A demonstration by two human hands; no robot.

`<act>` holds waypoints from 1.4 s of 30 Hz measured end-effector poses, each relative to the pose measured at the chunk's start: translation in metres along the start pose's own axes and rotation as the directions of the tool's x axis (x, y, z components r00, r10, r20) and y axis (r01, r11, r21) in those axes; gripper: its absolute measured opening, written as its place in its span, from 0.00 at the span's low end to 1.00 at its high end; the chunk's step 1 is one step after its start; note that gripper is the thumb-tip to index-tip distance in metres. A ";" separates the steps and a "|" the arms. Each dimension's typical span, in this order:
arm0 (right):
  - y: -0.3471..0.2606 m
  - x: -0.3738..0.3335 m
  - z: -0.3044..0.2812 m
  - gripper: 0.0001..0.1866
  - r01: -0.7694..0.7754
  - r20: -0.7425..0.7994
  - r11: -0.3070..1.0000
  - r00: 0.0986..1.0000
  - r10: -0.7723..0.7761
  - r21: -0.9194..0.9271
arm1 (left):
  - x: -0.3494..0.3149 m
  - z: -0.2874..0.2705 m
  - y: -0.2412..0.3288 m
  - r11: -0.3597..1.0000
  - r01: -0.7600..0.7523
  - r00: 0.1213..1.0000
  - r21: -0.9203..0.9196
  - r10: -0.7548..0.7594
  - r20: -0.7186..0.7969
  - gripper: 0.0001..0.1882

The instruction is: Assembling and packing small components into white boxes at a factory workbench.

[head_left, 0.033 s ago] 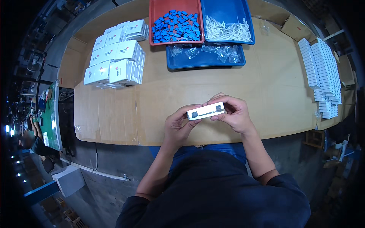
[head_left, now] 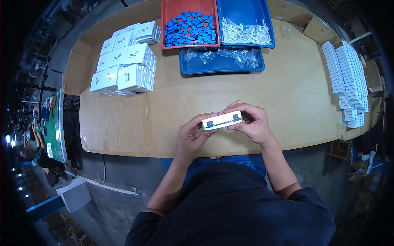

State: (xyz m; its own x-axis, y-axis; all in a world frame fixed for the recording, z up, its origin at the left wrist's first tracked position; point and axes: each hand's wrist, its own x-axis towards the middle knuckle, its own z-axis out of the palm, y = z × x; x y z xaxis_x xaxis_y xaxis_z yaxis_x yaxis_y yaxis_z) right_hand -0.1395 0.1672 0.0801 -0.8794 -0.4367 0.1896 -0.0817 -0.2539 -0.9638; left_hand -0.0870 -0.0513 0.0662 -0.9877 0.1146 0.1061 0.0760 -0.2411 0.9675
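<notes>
I hold a small white rectangular box (head_left: pixel 222 120) with two dark squares on its face, level above the near edge of the cardboard-covered table (head_left: pixel 287 90). My left hand (head_left: pixel 193 137) grips its left end from below. My right hand (head_left: pixel 251 122) wraps its right end, fingers over the top. Both forearms come up from the lower edge.
At the back stand a red tray of blue parts (head_left: pixel 189 30), a blue tray of white parts (head_left: pixel 245 33) and a blue tray of clear bags (head_left: pixel 221 57). Stacked white boxes (head_left: pixel 125 59) lie far left. Rows of white boxes (head_left: pixel 349 78) line the right edge.
</notes>
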 end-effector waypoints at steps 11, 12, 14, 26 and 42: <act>0.002 -0.001 -0.002 0.19 -0.005 -0.042 0.999 0.999 0.003 -0.046 | 0.010 0.003 0.005 0.969 -0.146 0.989 0.198 0.136 0.064 0.21; 0.001 -0.002 -0.002 0.19 -0.023 -0.055 0.999 0.998 0.021 -0.031 | 0.009 0.008 0.011 0.970 -0.143 0.989 0.198 0.133 0.064 0.21; 0.002 -0.001 -0.001 0.18 0.012 -0.032 0.998 0.999 -0.014 -0.054 | 0.010 0.018 0.019 0.991 -0.097 0.994 0.093 0.101 -0.042 0.21; 0.003 -0.006 -0.003 0.19 -0.006 0.020 1.000 1.000 0.006 -0.014 | 0.005 0.007 0.004 0.980 -0.167 0.984 0.106 0.160 0.075 0.19; 0.004 -0.009 -0.001 0.20 -0.034 0.021 0.999 0.999 0.034 0.006 | 0.000 0.008 0.001 0.988 -0.128 0.991 0.091 0.124 0.040 0.17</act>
State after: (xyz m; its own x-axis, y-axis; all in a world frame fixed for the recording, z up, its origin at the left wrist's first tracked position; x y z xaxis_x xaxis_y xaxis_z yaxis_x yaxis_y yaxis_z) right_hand -0.1321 0.1715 0.0747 -0.8716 -0.4632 0.1605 -0.0485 -0.2443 -0.9685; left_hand -0.0861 -0.0437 0.0695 -0.9644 0.1218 0.2347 0.2135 -0.1652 0.9629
